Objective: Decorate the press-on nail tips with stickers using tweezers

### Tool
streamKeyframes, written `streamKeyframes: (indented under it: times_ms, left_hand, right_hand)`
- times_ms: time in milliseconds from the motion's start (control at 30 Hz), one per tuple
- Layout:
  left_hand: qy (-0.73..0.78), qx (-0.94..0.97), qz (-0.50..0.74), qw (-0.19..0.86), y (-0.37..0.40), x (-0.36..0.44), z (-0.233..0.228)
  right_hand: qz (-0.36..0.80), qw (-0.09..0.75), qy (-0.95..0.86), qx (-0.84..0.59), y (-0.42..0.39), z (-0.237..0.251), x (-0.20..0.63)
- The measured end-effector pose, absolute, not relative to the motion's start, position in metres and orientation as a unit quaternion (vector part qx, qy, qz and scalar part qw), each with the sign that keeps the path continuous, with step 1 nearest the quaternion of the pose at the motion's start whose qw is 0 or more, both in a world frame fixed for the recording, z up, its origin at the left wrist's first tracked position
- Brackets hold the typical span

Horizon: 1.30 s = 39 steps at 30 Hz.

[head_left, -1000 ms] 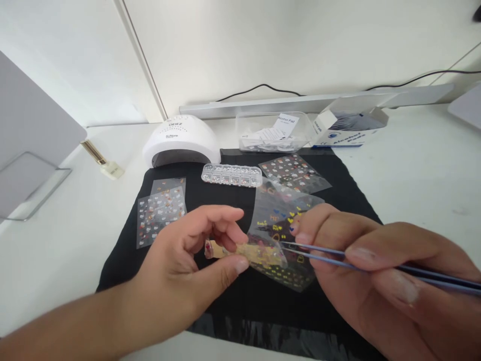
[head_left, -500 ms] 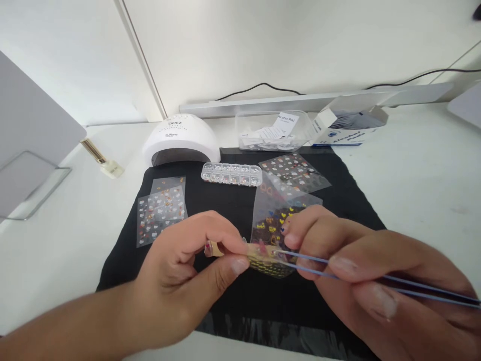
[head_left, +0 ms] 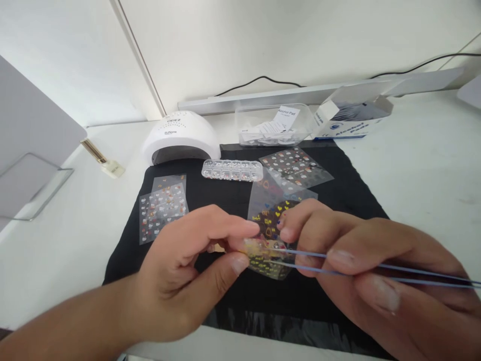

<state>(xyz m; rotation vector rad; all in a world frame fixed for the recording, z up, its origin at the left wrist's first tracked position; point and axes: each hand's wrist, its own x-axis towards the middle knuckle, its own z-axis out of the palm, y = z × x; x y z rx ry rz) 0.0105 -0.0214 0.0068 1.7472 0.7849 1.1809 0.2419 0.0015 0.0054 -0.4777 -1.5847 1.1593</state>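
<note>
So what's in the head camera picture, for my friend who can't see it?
Two bare hands meet over a black mat: the left hand pinches a small nail tip and a clear sticker sheet, while the right hand points thin tweezers at it. Behind lie more sticker sheets, a gem case and a white nail lamp.

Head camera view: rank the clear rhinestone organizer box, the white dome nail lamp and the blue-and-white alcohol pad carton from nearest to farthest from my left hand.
From the left hand:
1. Clear rhinestone organizer box, just beyond it on the black mat.
2. White dome nail lamp, farther back, at the mat's rear left edge.
3. Blue-and-white alcohol pad carton, far back right, off the mat.
</note>
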Motion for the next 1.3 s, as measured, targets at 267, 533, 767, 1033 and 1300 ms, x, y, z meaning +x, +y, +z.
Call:
streamKeyframes:
  times_ms: [267, 533, 767, 1033, 1300]
  left_hand:
    - [0.322, 0.696, 0.497, 0.406, -0.016, 0.014, 0.013]
    - [0.325, 0.649, 0.503, 0.469, -0.019, 0.018, 0.013]
    - [0.330, 0.611, 0.514, 0.504, -0.022, 0.020, 0.014]
    - [0.347, 0.628, 0.498, 0.488, -0.021, 0.020, 0.015]
    - [0.353, 0.626, 0.493, 0.490, -0.021, 0.020, 0.017]
  right_hand:
    - [0.499, 0.527, -0.663, -0.183, -0.001, 0.003, 0.241]
    - [0.465, 0.529, -0.687, -0.180, -0.007, -0.001, 0.242]
    - [0.434, 0.505, -0.722, -0.190, -0.003, 0.007, 0.239]
    - [0.404, 0.492, -0.749, -0.185, -0.001, 0.006, 0.239]
    - [0.373, 0.485, -0.770, -0.182, -0.001, 0.009, 0.240]
